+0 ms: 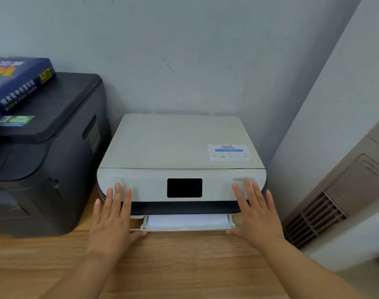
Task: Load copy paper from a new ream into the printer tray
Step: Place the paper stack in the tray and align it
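Note:
A white printer (pixel 180 145) with a dark screen stands on a wooden table against the wall. Its paper tray (pixel 184 229) sticks out a little at the bottom front, with white paper (pixel 185 220) lying in it. My left hand (pixel 111 221) is flat at the tray's left corner, fingers spread up against the printer's front and thumb at the tray's front edge. My right hand (pixel 256 214) mirrors it at the right corner. Neither hand holds anything. A blue ream of copy paper (pixel 15 85) lies on the black printer at left.
A big black printer (pixel 46 160) stands left of the white one, close beside it. A beige unit with vent slats (pixel 335 201) stands on the right. The wooden table (pixel 173 266) stretches toward me under my forearms.

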Demonstrator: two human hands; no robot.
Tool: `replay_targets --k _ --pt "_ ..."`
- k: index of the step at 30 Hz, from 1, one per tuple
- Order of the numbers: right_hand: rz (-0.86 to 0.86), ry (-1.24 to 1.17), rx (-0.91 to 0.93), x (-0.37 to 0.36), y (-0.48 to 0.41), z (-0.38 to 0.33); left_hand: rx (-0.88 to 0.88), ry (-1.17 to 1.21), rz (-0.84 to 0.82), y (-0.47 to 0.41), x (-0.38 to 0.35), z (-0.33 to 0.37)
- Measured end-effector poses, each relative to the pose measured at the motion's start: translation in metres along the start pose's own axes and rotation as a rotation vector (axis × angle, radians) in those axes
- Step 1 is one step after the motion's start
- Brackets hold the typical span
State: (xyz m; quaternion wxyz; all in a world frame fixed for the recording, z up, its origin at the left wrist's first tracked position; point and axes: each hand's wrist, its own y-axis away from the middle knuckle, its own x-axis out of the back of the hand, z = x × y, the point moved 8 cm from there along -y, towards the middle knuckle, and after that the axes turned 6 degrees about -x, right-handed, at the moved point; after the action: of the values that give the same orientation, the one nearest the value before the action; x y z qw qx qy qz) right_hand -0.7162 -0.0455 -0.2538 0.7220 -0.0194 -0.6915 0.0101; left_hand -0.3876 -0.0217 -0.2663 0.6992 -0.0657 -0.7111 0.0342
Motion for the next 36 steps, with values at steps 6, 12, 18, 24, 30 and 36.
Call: replay_targets --k 6,12,18,24,30,36 --pt "0.03 0.007 0.049 0.003 -0.013 -0.005 -0.046 0.001 0.026 -0.011 0.003 0.005" --pt "0.084 0.043 0.13 0.008 -0.029 -0.013 -0.113 -0.031 0.064 -0.027 0.01 0.013" --pt "0.105 0.105 0.229 0.007 -0.039 -0.017 -0.155 -0.041 0.036 -0.037 0.005 0.011" --pt "0.114 0.12 0.265 0.004 -0.04 -0.02 -0.19 -0.058 0.017 -0.044 0.0 0.011" --pt "0.159 0.113 0.294 0.009 -0.038 -0.026 -0.173 -0.081 0.057 -0.044 0.004 0.012" --pt "0.176 0.128 0.311 0.011 -0.038 -0.029 -0.186 -0.08 0.075 -0.043 0.005 0.015"
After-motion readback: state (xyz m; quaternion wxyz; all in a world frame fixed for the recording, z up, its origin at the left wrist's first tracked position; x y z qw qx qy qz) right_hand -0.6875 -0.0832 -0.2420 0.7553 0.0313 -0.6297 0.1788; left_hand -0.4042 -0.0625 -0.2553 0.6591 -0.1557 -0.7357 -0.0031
